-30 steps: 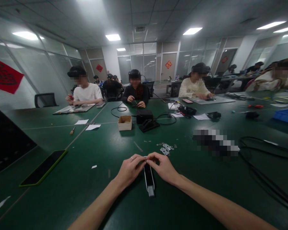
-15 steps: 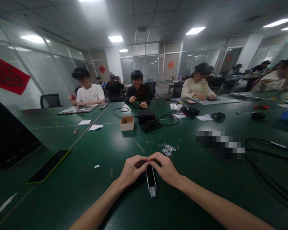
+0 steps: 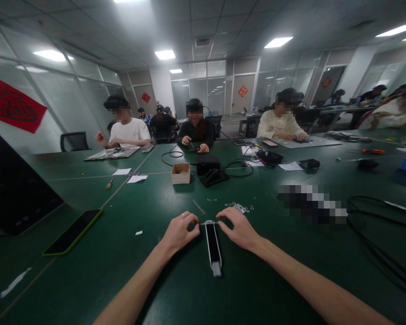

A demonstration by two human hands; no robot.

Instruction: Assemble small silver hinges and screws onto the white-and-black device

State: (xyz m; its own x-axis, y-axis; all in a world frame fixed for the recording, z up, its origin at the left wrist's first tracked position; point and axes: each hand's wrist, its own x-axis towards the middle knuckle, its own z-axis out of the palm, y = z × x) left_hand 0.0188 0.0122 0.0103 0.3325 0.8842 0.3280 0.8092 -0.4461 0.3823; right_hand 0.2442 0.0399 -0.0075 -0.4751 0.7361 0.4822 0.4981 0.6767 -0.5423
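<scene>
A narrow black bar with a silver frame and a grey end point(image 3: 213, 246) lies lengthwise on the green table point(image 3: 122, 271) in front of me. A thin metal pin or wire point(image 3: 208, 223) runs across its far end. My left hand point(image 3: 179, 232) pinches the pin's left end, a ring on one finger. My right hand point(image 3: 238, 228) pinches its right end. Just beyond my right hand lies a small heap of silver metal brackets and washers point(image 3: 238, 207).
A phone in a green case point(image 3: 72, 232) lies at the left, beside a black panel point(image 3: 13, 189). Farther off stand a small cardboard box point(image 3: 181, 173) and a black device with cables point(image 3: 209, 169). Black cables point(image 3: 375, 243) run at right. Several people work across the table.
My hands have drawn apart from a close pinch over the bar's far end, and the thin pin now shows stretched between them. The view has shifted slightly.
</scene>
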